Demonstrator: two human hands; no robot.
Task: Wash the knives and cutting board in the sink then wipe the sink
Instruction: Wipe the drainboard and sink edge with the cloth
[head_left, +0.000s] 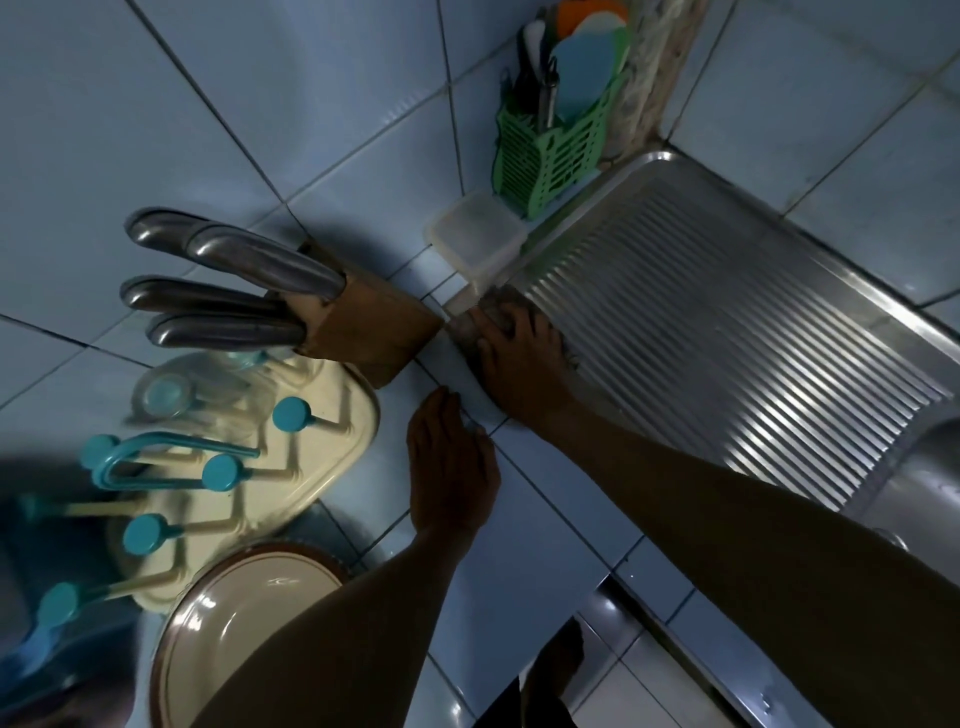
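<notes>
My right hand (519, 358) lies at the left edge of the ribbed steel drainboard (717, 322), its fingers bent over a small dark grey cloth (485, 314) that it presses against the rim. My left hand (452, 467) rests flat on the blue tiled counter (550, 525), fingers straight and holding nothing. Just left of my right hand stands a wooden knife block (379, 322) with several steel-handled knives (234, 275) in its slots. Only a corner of the sink basin (930, 467) shows at the right edge.
A clear lidded plastic box (475, 234) and a green cutlery basket (550, 150) holding utensils and coloured flat plastic pieces stand at the drainboard's far corner. A cream cup rack with teal knobs (260, 452) holds glasses at left. A cream plate (244, 623) sits near me.
</notes>
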